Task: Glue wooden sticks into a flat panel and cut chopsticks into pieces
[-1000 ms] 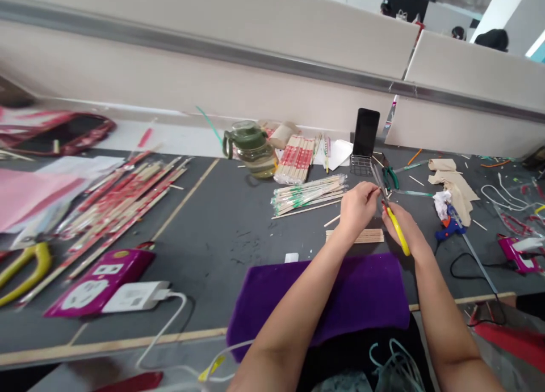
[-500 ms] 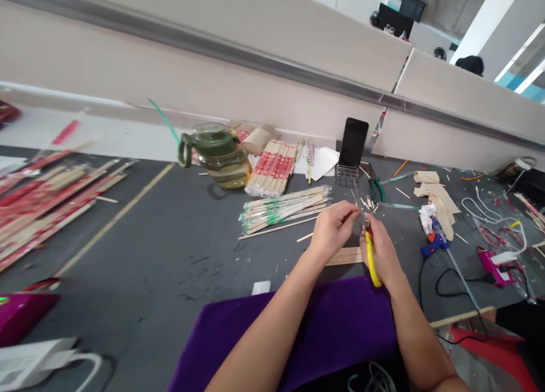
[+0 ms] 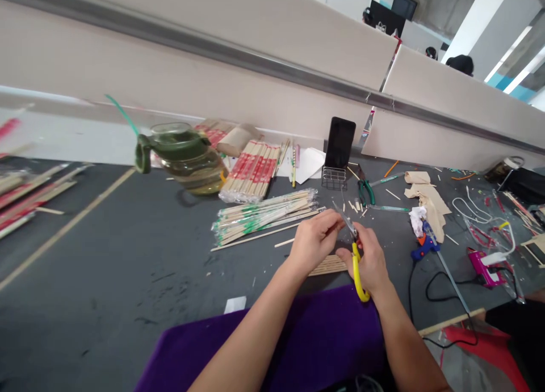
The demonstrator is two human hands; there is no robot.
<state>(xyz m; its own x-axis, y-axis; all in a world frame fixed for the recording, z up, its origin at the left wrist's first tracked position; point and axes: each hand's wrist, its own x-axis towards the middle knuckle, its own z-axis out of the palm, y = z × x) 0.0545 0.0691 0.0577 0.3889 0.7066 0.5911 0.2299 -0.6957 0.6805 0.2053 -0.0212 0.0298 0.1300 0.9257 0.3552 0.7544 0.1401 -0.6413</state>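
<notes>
My right hand (image 3: 371, 261) is closed around scissors with yellow handles (image 3: 358, 278). Their metal blades point up and to the left, toward the fingers of my left hand (image 3: 317, 239). My left hand is pinched closed beside the blades; whatever it may hold is hidden or too small to name. Below both hands lies a flat row of thin wooden sticks (image 3: 328, 265), partly covered by them. A purple cloth (image 3: 264, 346) spreads under my forearms at the near edge of the table.
Wrapped chopsticks (image 3: 264, 219) lie left of my hands, red-banded packs (image 3: 253, 168) behind them. A glass teapot (image 3: 187, 162) stands farther left. A phone (image 3: 340, 139) leans on a wire stand. Green-handled pliers (image 3: 366, 192), a blue glue gun (image 3: 426, 246) and a pink power block (image 3: 485, 269) lie right.
The view has turned, so the table's things sit farther left. My right hand still holds the scissors; the blades now show more clearly and its thumb stands farther from the handles.
</notes>
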